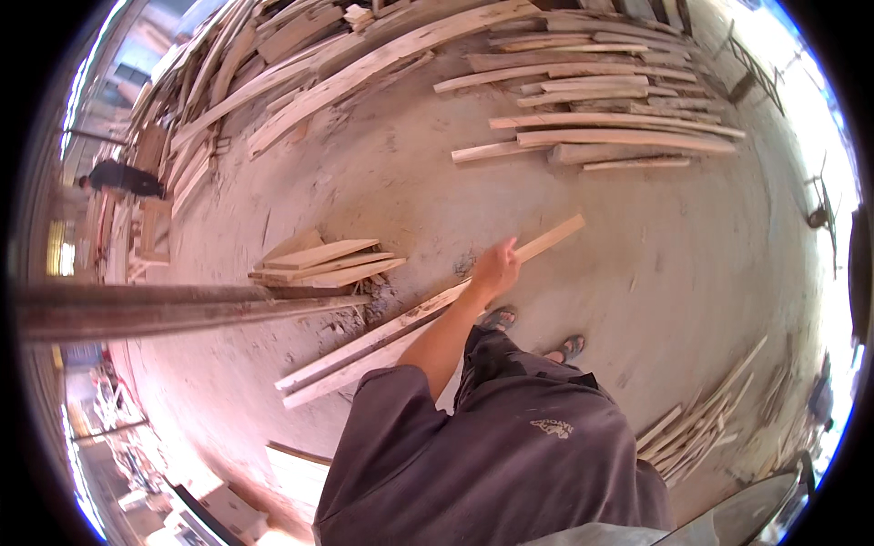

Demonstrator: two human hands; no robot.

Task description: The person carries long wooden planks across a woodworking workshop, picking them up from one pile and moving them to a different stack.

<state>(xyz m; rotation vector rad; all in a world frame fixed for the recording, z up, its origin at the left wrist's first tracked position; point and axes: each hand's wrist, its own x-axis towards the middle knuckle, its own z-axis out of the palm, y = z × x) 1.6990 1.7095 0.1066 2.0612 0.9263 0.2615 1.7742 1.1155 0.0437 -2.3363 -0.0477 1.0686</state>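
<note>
My left hand (496, 270) reaches forward from the dark sleeve, its fingers closed round a long pale wooden plank (551, 238). One end of the plank sticks out beyond my fingers. The other part seems to run down to the left, behind my forearm. Below it on that side lie long pale boards (350, 371), side by side. Whether the held plank is one of these or separate, I cannot tell, as my arm covers the join. My right hand is out of sight.
A short stack of boards (332, 264) lies at left, beside a thick post (182, 309). Many planks (628, 136) are spread at the far right, with a larger heap (364, 73) at the far left. Thin strips (706, 428) lie at right. A person (127, 177) is at the left edge.
</note>
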